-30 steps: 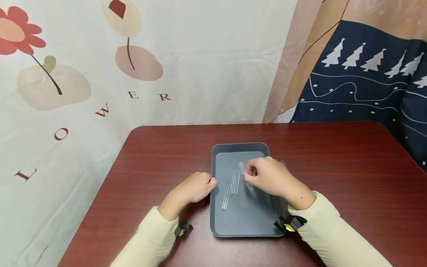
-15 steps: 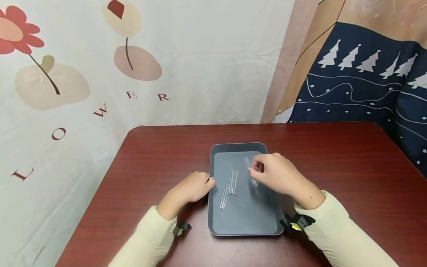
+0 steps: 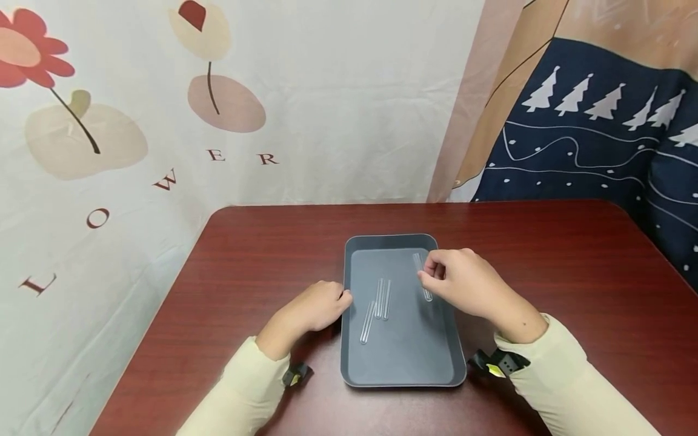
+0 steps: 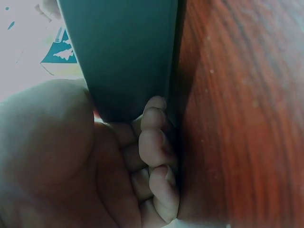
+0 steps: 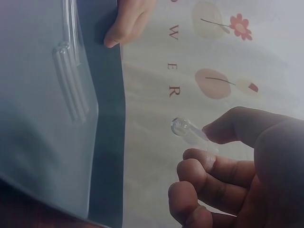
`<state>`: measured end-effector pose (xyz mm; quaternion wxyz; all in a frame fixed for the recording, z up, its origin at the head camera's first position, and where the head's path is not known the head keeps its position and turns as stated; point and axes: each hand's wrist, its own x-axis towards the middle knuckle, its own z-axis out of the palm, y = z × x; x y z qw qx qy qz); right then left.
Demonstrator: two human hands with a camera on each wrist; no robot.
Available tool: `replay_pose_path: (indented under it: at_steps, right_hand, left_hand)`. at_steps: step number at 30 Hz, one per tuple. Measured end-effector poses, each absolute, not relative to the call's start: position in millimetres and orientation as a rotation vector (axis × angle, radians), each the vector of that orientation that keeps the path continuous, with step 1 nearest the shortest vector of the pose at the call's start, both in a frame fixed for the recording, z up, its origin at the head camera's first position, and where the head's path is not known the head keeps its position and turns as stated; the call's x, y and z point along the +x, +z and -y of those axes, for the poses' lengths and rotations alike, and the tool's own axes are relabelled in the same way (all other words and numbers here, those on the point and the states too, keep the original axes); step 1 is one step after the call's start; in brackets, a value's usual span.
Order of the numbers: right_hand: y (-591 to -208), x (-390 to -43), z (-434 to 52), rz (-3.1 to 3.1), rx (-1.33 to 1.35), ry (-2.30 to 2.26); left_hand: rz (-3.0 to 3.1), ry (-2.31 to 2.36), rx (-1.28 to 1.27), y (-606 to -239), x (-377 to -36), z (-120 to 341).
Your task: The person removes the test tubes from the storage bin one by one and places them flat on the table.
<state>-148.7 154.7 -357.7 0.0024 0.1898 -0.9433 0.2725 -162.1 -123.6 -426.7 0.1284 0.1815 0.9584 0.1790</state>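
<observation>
the right hand point(image 3: 469, 284) pinches a clear glass tube point(image 3: 422, 277) between thumb and fingertips, holding it above the tray point(image 3: 403, 363) near the tray's 2 o'clock corner; the tube runs roughly from 11 to 5 o'clock in the head view. in the right wrist view the tube's rounded end point(image 5: 179, 126) sticks out past the thumb point(image 5: 237, 124), and the other fingers point(image 5: 209, 164) are curled beneath it. the left hand point(image 3: 319, 306) lies on the table point(image 3: 245, 254) at the tray's 9 o'clock edge, its fingers curled and pressed against the outer wall of the tray, as the left wrist view shows with the fingertips point(image 4: 152, 142) tucked along the rim point(image 4: 173, 71); they touch the wall and do not wrap round it. three more tubes point(image 3: 382, 300) lie flat in the dark grey tray, left of its middle: two side by side and touching, a third point(image 3: 368, 322) just toward 7 o'clock of them. the held tube is well apart from these, toward 3 o'clock. the tray sits in the middle of a reddish wooden table. at 12 o'clock hangs a pale cloth point(image 3: 136, 121) printed with flowers and letters, and at 2 o'clock a dark blue cloth point(image 3: 589, 139) with white trees.
</observation>
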Motion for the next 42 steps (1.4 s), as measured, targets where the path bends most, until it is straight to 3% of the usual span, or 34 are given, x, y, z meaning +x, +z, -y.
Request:
replay_pose_path:
  at_steps: [42]
  right_hand:
    - [-372.8, -153.7, -197.7, 2.927, 0.454, 0.993]
  left_hand:
    - [-2.775, 0.521, 0.501, -426.9, -162.1, 121.8]
